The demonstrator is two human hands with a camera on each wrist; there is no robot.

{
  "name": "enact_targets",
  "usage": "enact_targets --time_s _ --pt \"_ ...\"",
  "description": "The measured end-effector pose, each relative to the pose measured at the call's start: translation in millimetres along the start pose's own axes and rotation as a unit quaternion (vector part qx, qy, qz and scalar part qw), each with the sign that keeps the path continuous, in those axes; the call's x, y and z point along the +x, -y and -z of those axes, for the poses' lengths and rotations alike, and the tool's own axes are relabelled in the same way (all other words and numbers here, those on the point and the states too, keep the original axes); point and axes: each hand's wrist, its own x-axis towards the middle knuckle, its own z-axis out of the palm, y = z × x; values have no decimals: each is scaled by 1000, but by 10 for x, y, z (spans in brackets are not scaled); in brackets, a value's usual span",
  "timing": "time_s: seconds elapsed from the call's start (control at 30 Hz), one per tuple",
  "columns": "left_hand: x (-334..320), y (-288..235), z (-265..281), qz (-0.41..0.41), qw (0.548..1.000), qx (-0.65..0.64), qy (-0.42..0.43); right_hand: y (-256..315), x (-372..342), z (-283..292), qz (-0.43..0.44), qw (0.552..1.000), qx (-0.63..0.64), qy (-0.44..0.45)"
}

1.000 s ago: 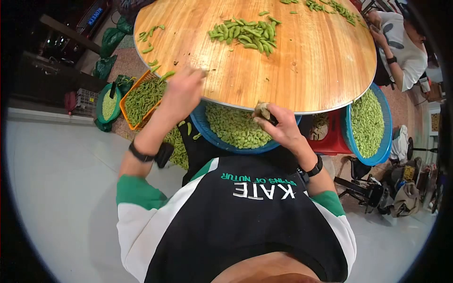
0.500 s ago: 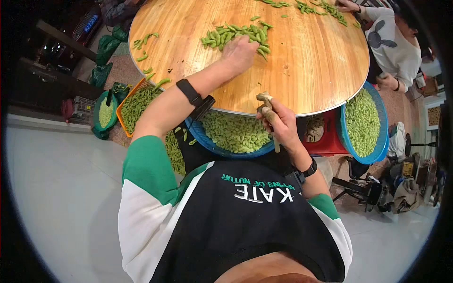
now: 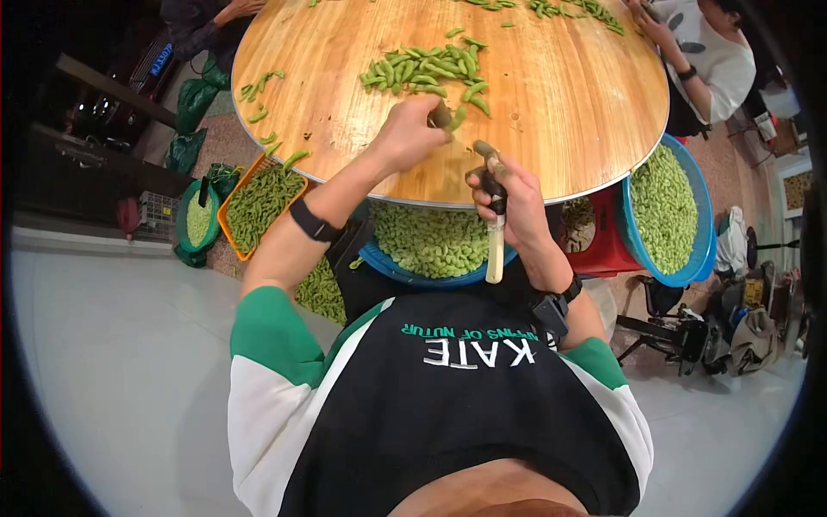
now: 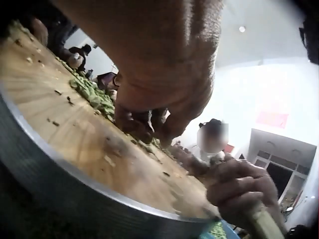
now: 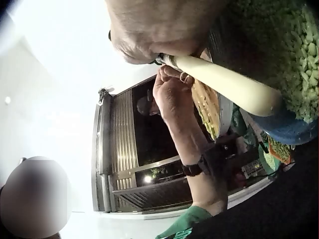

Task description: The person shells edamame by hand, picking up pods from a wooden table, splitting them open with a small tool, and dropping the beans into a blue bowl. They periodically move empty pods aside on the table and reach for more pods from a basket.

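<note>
Over the near part of the round wooden table (image 3: 568, 112), my left hand (image 3: 407, 136) pinches a green soybean pod (image 3: 457, 118) at its fingertips. Just beyond it lies a heap of pods (image 3: 422, 67). My right hand (image 3: 522, 200), above the table's near edge, grips a tool by its black neck; the cream handle (image 3: 495, 254) sticks out towards me. In the right wrist view this handle (image 5: 234, 88) looks smooth and rounded, and the tool's working end is hidden by the hand. Stained coverings (image 3: 485, 149) sit on the right hand's fingertips.
Below the table edge stands a blue basin (image 3: 388, 265) full of shelled beans. An orange crate (image 3: 227, 222) of pods is at left, another blue basin (image 3: 708, 207) of beans at right. Loose pods (image 3: 295, 158) lie along the left rim. A person (image 3: 711, 65) sits at the far right.
My left hand moved from the left rim to the heap, then drew back towards the right hand with a pod. The right hand has turned the tool so its handle shows.
</note>
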Motion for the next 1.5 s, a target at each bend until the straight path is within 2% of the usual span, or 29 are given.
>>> enact_targets --time_s 0.1,0.23,0.37,0.53,0.6,0.73,0.87,1.07,1.13,1.17,1.23,1.27,1.33,1.4,1.47,1.5 --pt "-246 -234 -2 53 978 -187 78 14 -19 -30 -1 1000 -19 13" --pt "-384 -244 -68 39 960 -268 75 -23 -44 24 -17 998 7 53" --pt "-449 -242 -59 44 964 -252 70 -41 -75 21 -27 996 36 71" --pt "-499 -230 -46 48 937 -337 79 -73 -100 25 -42 988 96 115" --pt "-508 -249 -45 49 937 -337 75 -94 -107 12 -32 993 51 97" --pt "-509 -177 -63 45 942 -323 80 -81 -123 -10 -31 993 44 109" --pt "-546 -213 -53 57 944 -316 68 -39 -157 -70 -20 996 2 83" --pt "-563 -159 -114 20 940 -339 41 -78 -137 -105 -12 999 -6 38" --pt "-564 -123 -71 123 896 -411 114 -94 -135 -91 -18 999 10 38" --pt "-566 -89 -71 124 896 -412 113 -90 -138 -62 -31 996 51 66" --pt "-566 -16 -98 125 778 -586 187 -76 -125 -38 -43 991 90 94" --pt "-575 -11 -135 125 778 -586 187 -69 -108 -33 -67 982 136 112" --pt "-594 -46 -208 208 694 -673 149 -73 -96 -45 -91 970 180 132" --pt "-626 -35 -231 223 690 -674 142 -99 -121 -63 -30 996 38 70" --pt "-656 -50 -244 239 686 -673 138 -124 -143 -48 -7 998 -7 61" --pt "-682 -79 -240 234 710 -650 139 -139 -155 -36 15 997 -51 53"
